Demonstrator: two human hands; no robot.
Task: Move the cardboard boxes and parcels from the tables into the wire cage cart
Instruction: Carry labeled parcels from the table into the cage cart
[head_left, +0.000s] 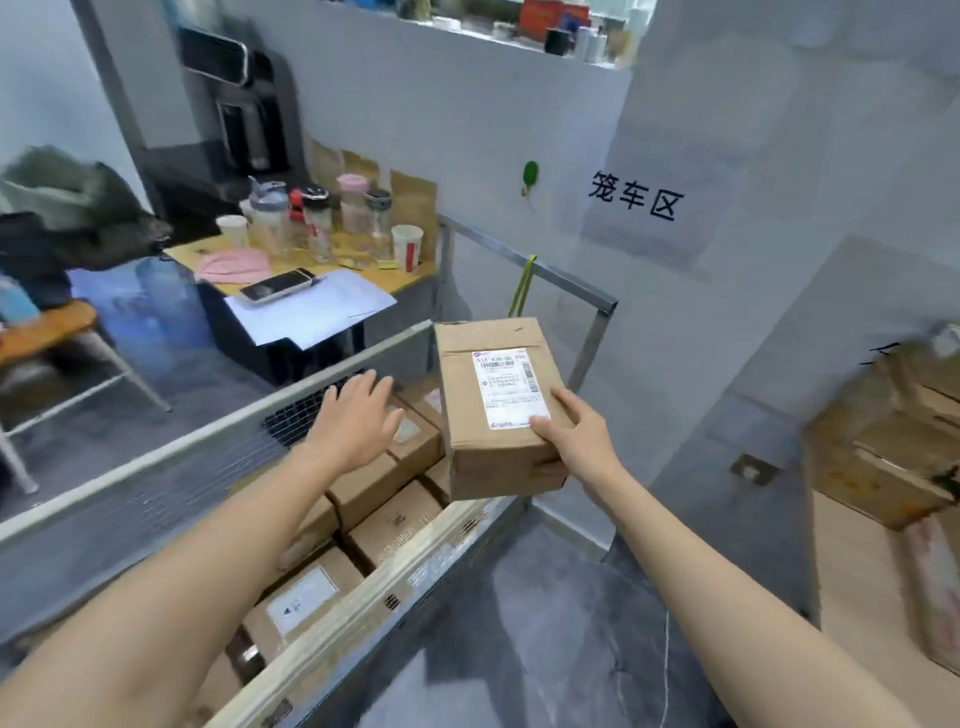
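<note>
Grey walls close off a corner where the wire cage cart (563, 279) stands, with stacked boxes (395, 522) already packed inside. The right grip (576, 436) clasps a labelled cardboard box (493, 452) by its near right edge, above the cart's right end. The left grip (358, 421), fingers spread and holding nothing, hovers over the stacked boxes. This looks like the placing step. The next move calls for lowering the box into a free gap.

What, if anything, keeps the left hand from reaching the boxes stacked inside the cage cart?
Probably nothing, so yes: the left hand is open just above the stacked boxes, over the open top of the wire cage cart. The box in the right hand sits aside.
</note>
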